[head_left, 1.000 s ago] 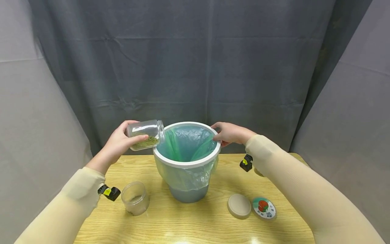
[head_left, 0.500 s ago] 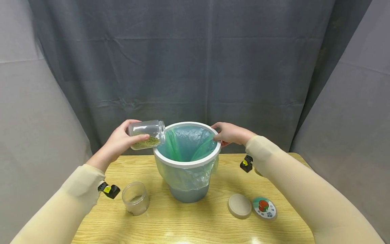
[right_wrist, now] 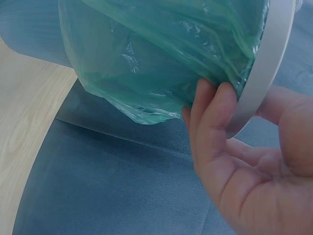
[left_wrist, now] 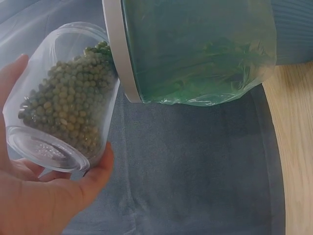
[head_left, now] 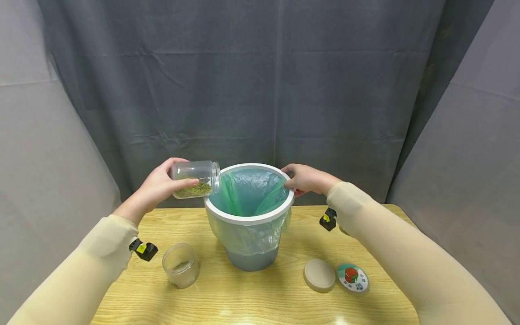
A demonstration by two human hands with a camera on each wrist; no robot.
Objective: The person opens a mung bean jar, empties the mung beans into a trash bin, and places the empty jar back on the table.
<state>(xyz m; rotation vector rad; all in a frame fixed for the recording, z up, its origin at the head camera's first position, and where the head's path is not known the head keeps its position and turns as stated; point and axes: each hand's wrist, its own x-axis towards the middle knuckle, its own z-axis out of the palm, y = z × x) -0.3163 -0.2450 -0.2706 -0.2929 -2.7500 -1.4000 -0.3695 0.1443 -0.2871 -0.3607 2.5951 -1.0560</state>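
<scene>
My left hand (head_left: 160, 184) grips a clear jar (head_left: 194, 171) lying on its side, its mouth right at the left rim of a trash bin (head_left: 248, 220). Small green beans (left_wrist: 71, 93) are heaped along the jar's lower side and reach toward its mouth, as the left wrist view shows. The bin has a white rim and a thin green plastic bag (head_left: 260, 232) folded over it. On the right side, my right hand (head_left: 306, 177) holds the rim, fingers curled on the outside against the bag (right_wrist: 146, 58) and thumb over the rim.
An open clear tub (head_left: 181, 266) with some brownish residue stands on the wooden table (head_left: 252, 300) at the left. A beige lid (head_left: 319, 275) and a round lid with a tomato picture (head_left: 352, 277) lie at the right. Grey curtains (head_left: 243, 81) hang behind.
The jar has shifted very slightly toward the bin and then held its tilt. My right hand has stayed on the rim.
</scene>
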